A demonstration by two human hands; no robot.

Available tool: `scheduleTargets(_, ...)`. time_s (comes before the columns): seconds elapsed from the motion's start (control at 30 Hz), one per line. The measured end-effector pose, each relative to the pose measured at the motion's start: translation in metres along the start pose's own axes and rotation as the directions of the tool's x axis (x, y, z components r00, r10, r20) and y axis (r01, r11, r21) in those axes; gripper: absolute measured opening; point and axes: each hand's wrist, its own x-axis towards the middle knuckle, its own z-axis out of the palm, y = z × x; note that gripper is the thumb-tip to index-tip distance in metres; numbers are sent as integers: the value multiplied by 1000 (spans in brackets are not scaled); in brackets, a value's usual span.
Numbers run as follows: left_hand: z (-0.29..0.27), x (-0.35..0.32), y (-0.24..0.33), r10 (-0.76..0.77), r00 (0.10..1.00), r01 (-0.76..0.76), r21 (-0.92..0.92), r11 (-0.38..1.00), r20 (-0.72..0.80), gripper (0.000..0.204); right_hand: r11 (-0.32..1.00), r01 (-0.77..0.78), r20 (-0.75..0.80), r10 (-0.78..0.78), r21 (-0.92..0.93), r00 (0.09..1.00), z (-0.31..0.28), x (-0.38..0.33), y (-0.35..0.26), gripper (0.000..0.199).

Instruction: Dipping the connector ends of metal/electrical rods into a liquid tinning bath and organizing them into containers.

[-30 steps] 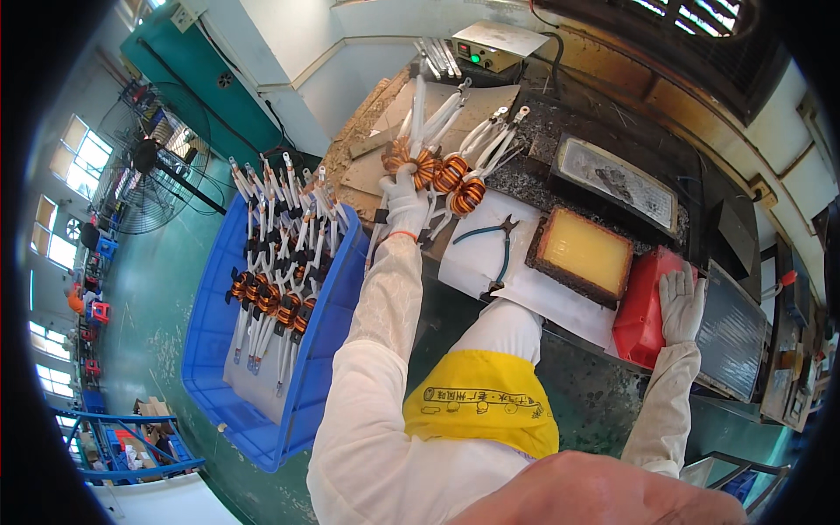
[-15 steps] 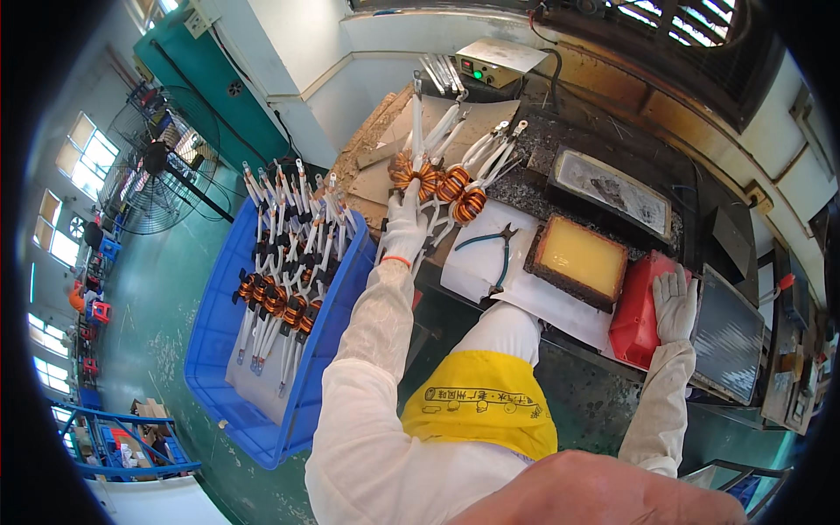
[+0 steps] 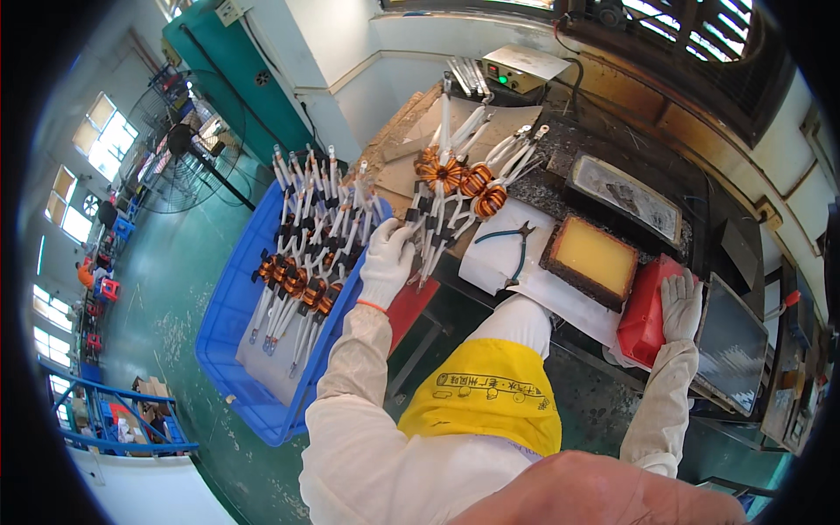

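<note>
My left hand (image 3: 387, 262), in a white glove, is beside the right rim of a blue bin (image 3: 229, 350). Its fingers are partly bent and apart, close to the hanging white leads of the copper coils on the bench. The nearest copper coil (image 3: 440, 173) and two more lie together, white leads spread at both ends. My right hand (image 3: 681, 308), also gloved, rests open and flat against a red plastic container (image 3: 643, 319). In the bin stand several more copper coils (image 3: 289, 278) with white leads and black sleeves.
Blue-handled cutters (image 3: 516, 249) lie on white paper. Beyond are a dark-framed tray of yellowish material (image 3: 595, 258) and a pot with a grey, metallic-looking surface (image 3: 626, 199). A control box (image 3: 518, 68) with a green light stands at the back. A fan (image 3: 184, 140) is at left.
My left hand has drawn back from the copper coils, down and left toward the bin's rim. The coils stay on the bench. My right hand remains on the red container. The view has shifted slightly.
</note>
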Motion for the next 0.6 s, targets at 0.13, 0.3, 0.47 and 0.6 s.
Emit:
scheduleTargets(0.13,-49,-32,-24,-24,997,34,131,991,-76,30,999,34,-14,-35,-32,999,0,-1,1,52)
scheduleTargets(0.3,-113,-64,-36,-618,772,610,101,786,147,51,992,83,29,-81,-96,996,-11,3,3,47)
scheduleTargets(0.47,-142,-101,-70,-766,585,738,216,639,266,61,969,142,2,-144,-205,990,-18,13,7,34)
scheduleTargets(0.6,-147,-128,-93,-801,565,769,223,599,200,66,934,148,9,-154,-325,988,-16,14,3,36)
